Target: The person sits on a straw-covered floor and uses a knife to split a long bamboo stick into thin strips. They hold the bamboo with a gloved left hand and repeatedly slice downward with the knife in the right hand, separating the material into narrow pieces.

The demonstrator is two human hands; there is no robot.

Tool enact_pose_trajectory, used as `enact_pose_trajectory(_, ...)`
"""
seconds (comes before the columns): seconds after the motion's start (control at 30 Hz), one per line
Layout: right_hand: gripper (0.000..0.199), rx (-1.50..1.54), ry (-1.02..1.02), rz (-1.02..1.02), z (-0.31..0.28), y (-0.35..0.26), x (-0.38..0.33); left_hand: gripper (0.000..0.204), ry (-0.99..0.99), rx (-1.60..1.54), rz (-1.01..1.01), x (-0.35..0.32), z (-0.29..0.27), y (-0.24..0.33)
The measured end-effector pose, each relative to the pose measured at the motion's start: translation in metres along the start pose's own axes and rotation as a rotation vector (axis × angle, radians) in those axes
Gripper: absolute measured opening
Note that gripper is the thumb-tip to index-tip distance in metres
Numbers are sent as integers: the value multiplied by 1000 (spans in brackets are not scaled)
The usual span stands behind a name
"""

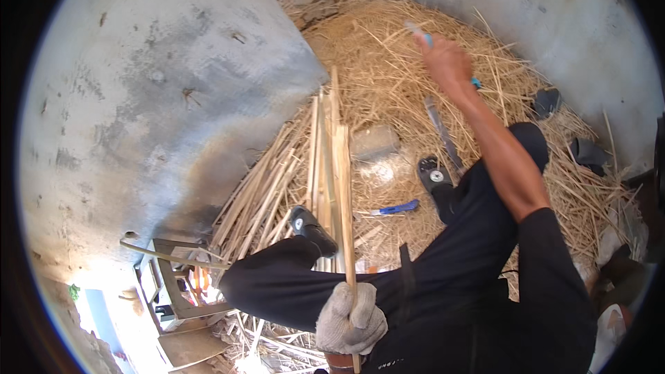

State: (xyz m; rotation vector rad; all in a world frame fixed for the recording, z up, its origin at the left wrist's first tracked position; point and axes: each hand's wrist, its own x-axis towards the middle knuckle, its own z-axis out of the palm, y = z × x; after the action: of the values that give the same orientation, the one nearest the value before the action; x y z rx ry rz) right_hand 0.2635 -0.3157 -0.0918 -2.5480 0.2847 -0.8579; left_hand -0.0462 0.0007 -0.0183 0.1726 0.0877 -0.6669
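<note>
My left hand [350, 318], in a pale knitted work glove, is closed around the near end of a long split bamboo strip [343, 180]. The strip runs away from me between my legs. My bare right hand [447, 61] is raised at the far right, above the shavings, gripping a tool with a teal handle [429, 40]. A short pale blade sticks out ahead of its fingers; motion blurs it, but it resembles a small knife. A blue utility knife [396, 208] lies on the floor between my feet. Beyond it rests a long dark blade [441, 128].
Many split strips [267, 187] lean in a bundle by the left wall [173, 97]. Straw-like shavings [374, 48] cover the floor. A brick-like block [375, 143] sits ahead of my feet. Dark footwear [546, 102] lies at the right. A wooden frame [173, 291] stands lower left.
</note>
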Motion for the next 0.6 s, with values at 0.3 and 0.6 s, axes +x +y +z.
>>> enact_pose_trajectory(0.3,45,496,-335,-527,-66,-99,-79,53,-17,4,39,13,-21,26)
enact_pose_trajectory(0.6,46,546,-390,-769,-63,-99,-97,30,485,629,51,22,15,19)
